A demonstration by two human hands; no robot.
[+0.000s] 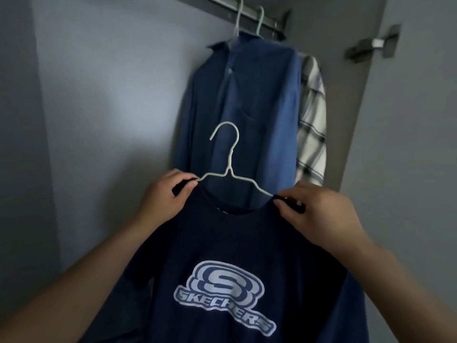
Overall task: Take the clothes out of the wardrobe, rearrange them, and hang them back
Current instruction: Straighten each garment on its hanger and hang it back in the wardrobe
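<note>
Wardrobe interior: grey walls (111, 95) are filling the background, light pooling at nine o'clock, dimmer toward the edges.
Navy T-shirt (222, 243): it is hanging at centre frame toward six o'clock, on a hanger, held in front of the wardrobe, its pale logo (223, 297) facing the camera.
White hanger (228, 169): its hook is pointing up toward twelve o'clock, free of the rail; its arms are running down into the T-shirt's neck.
Left hand (164, 194): coming in from eight o'clock, it is pinching the shirt's shoulder seam against the hanger's arm, fingers curled round the fabric.
Right hand (319, 214): coming in from four o'clock, it is pinching the opposite shoulder the same way, thumb and fingertips closed on the cloth.
Blue shirt (247, 100): it is hanging just behind the T-shirt at twelve o'clock, collar up, chest pocket showing.
Plaid shirt (311, 120): it is peeking out beside the blue one at two o'clock.
Rail (249, 17): two hanger hooks are sitting on it at the top.
Door hinge (373, 44): it is showing at one o'clock, on the right-hand panel.
</note>
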